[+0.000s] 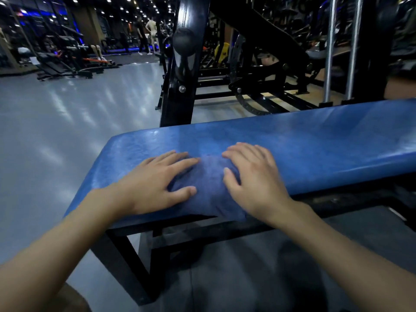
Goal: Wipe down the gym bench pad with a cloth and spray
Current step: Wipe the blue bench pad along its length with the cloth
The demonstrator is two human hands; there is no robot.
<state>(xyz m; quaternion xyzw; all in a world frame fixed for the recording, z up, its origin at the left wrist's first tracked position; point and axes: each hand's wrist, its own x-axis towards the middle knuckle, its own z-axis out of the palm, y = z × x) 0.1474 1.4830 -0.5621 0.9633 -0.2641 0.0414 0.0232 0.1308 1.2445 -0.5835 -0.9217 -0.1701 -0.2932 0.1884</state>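
A blue padded gym bench pad point(315, 140) runs from the centre to the right edge on a black frame. A dark blue cloth point(207, 183) lies bunched on the pad near its front edge, part of it hanging over. My left hand point(155, 183) lies flat on the cloth's left side with fingers spread. My right hand point(254, 179) presses flat on the cloth's right side. Both palms cover part of the cloth. No spray bottle is in view.
A black machine upright point(180, 70) stands just behind the pad's left end. More black gym machines point(270, 64) and two chrome bars point(342, 48) fill the back right. Glossy grey floor point(56, 131) spreads to the left. People stand far back point(144, 34).
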